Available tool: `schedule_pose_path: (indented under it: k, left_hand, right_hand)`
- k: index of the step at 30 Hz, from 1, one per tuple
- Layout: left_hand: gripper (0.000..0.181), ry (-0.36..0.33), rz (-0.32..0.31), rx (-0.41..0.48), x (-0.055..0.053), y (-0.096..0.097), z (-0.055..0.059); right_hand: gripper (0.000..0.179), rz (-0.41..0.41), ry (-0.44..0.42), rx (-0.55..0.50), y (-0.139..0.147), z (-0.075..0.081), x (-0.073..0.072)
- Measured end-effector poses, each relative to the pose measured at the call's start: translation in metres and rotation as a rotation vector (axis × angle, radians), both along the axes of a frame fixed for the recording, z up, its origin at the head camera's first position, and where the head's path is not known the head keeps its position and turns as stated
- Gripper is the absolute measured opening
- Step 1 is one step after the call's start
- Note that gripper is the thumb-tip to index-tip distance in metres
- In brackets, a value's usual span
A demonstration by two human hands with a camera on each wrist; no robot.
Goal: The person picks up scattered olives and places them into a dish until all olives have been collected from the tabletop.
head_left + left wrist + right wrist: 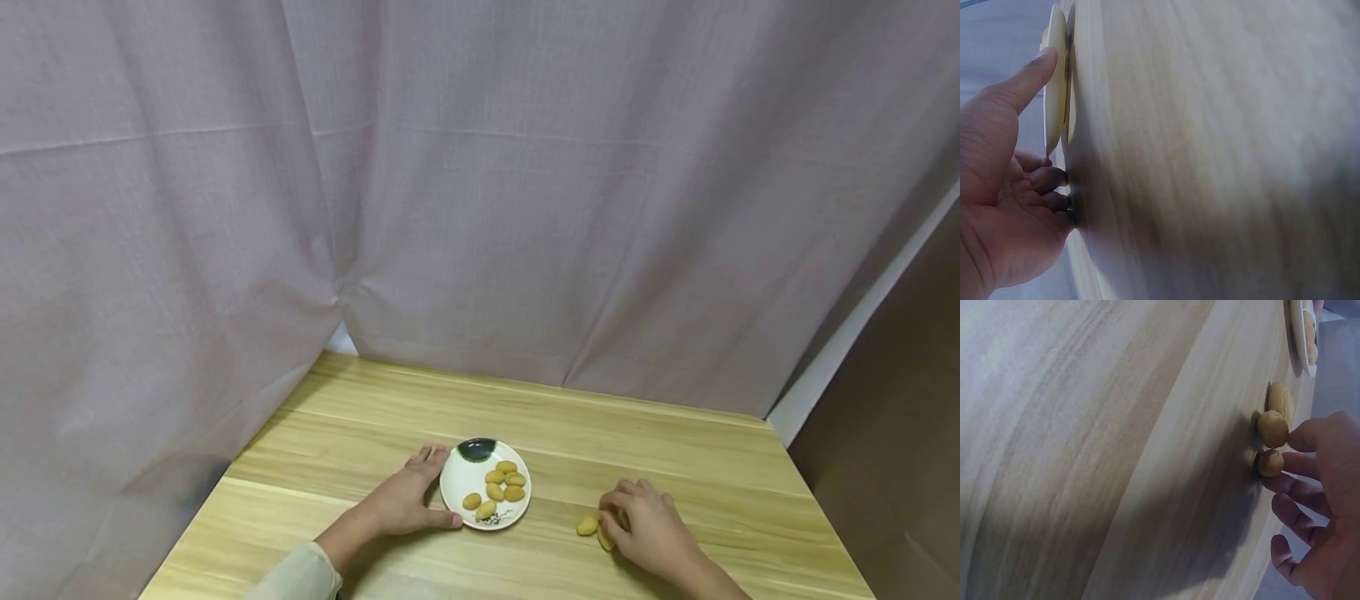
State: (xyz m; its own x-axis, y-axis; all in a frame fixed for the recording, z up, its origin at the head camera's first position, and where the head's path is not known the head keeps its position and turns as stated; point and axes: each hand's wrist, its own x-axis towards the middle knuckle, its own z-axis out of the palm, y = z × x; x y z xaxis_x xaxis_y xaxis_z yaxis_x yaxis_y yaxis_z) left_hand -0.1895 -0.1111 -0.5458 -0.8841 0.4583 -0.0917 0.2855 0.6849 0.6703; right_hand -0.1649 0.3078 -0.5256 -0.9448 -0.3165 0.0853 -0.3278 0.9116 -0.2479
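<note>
A round white dish (pixel 455 492) with a dark green patch at its far rim holds several small yellow-brown oval pieces (pixel 496 492) that look like nuts. My left hand (pixel 402 498) holds its left edge, thumb on the near rim and fingers farther back. In the left wrist view the dish (pixel 1055 112) sits on edge-on wood, the thumb pressed to its rim. On the table to the right, my right hand (pixel 651 527) has bent thumb and fingers around a loose oval piece (pixel 1270 462). Two more pieces lie beside it, one (pixel 1282 402) nearer the dish.
The wooden table (pixel 420 392) has light grain. Grey cloth curtains (pixel 480 208) hang behind it and along the left. A dark brown panel (pixel 892 433) stands beyond the right edge.
</note>
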Motion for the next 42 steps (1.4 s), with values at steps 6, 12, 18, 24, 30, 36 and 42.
schedule_pose_path:
  k: [6, 12, 18, 24, 30, 36, 42]
  left_hand:
    - [0.123, 0.004, -0.001, -0.001, 0.0, 0.0, 0.0]
    - [0.123, 0.013, 0.001, -0.001, 0.0, 0.0, -0.002]
    - [0.123, 0.015, 0.002, -0.006, -0.003, -0.001, -0.005]
    - [0.123, 0.011, 0.002, -0.004, -0.001, -0.001, -0.004]
    - [0.122, 0.015, 0.003, 0.0, 0.0, 0.0, -0.003]
    - [0.123, 0.02, -0.002, -0.002, 0.0, 0.0, -0.003]
    - [0.124, 0.012, -0.002, 0.004, -0.001, 0.0, -0.002]
  right_hand:
    - [0.008, -0.004, -0.026, -0.002, 0.0, -0.001, -0.001]
    - [0.008, -0.016, -0.062, 0.006, 0.0, 0.002, -0.002]
    - [0.009, -0.027, -0.084, 0.029, -0.002, 0.005, -0.003]
    - [0.009, -0.011, -0.08, 0.01, -0.006, 0.009, -0.004]
    - [0.008, 0.013, 0.004, 0.012, -0.01, 0.012, -0.005]
    - [0.012, 0.065, 0.118, 0.012, -0.02, 0.016, -0.007]
    - [0.018, 0.09, 0.189, 0.016, -0.035, 0.021, -0.007]
